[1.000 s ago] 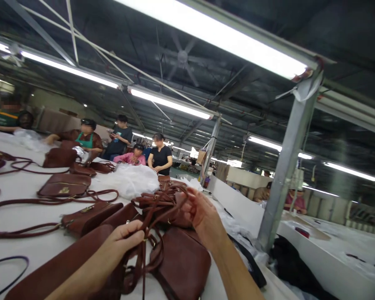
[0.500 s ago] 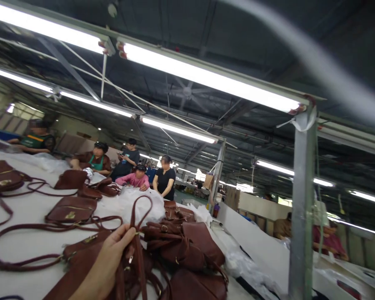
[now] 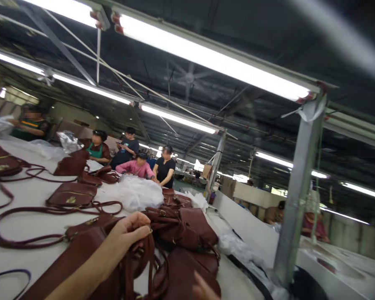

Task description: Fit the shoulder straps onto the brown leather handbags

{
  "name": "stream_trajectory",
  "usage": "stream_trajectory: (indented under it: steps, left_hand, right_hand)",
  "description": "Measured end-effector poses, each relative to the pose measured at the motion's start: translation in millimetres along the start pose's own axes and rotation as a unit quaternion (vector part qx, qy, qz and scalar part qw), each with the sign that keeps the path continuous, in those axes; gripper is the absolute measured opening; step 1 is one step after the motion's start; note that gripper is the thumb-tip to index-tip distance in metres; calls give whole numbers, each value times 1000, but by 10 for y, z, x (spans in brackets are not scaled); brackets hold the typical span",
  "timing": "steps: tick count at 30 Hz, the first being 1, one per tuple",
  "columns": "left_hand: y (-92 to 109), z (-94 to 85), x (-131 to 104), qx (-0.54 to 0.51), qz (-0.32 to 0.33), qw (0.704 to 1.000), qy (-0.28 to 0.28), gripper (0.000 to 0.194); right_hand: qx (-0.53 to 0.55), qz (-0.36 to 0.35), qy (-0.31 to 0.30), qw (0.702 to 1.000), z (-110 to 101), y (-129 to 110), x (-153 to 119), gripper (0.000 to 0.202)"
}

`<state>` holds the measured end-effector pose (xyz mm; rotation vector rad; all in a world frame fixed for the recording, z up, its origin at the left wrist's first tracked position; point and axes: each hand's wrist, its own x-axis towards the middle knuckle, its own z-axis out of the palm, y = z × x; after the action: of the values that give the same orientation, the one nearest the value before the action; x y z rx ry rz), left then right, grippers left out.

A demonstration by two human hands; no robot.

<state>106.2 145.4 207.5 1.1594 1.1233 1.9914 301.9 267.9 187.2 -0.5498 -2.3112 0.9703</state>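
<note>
My left hand (image 3: 126,237) reaches in from the lower left, its thumb and fingers closed on a brown bag strap (image 3: 150,254) that hangs down over other bags. Low in the picture, my right hand (image 3: 203,287) shows only as blurred fingers, in front of a brown leather bag (image 3: 187,266). Whether it touches that bag is not clear. Beneath my left forearm lies a large brown bag (image 3: 78,254) with looped straps. A pile of brown bags (image 3: 196,223) rises just beyond my left hand.
Smaller brown bags (image 3: 71,194) and crumpled clear plastic (image 3: 140,191) lie on the white table (image 3: 34,216). A metal post (image 3: 295,196) stands at the right. Several people are at work beyond the table.
My left hand has moved slightly right, and the strap loop that stood above it has dropped. My right hand has come into view at the bottom.
</note>
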Motion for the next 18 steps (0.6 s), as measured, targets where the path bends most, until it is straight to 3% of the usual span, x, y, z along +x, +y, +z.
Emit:
stream_trajectory:
  steps: [2,4,6,8,10,12,15,18]
  left_hand:
    - [-40,115,0,42,10,998,-46,31]
    - [-76,170,-2,76,25,994,-75,26]
    - [-101,147,-10,84,18,991,-102,25]
    - [-115,60,-24,39,-32,993,-105,34]
    - [-121,-38,-50,3,-81,993,-83,44]
    - [-115,-97,-95,72,-77,990,-98,40]
    - [-69,-86,-195,257,-36,938,-230,18]
    - [19,-60,-275,313,-40,899,-303,12]
  right_hand:
    - [34,2,0,999,-16,-156,-129,81]
    - [81,-31,-38,996,35,-404,-99,74]
    - [80,-87,-75,990,86,-631,37,54]
    - [39,-114,-87,989,93,-750,186,27]
    - [-1,-118,-95,988,60,-754,287,14]
    - [-17,-125,-108,986,13,-696,329,13]
    - [-21,-126,-111,986,-43,-606,336,13]
    - [-19,-109,-108,988,-138,-535,364,15]
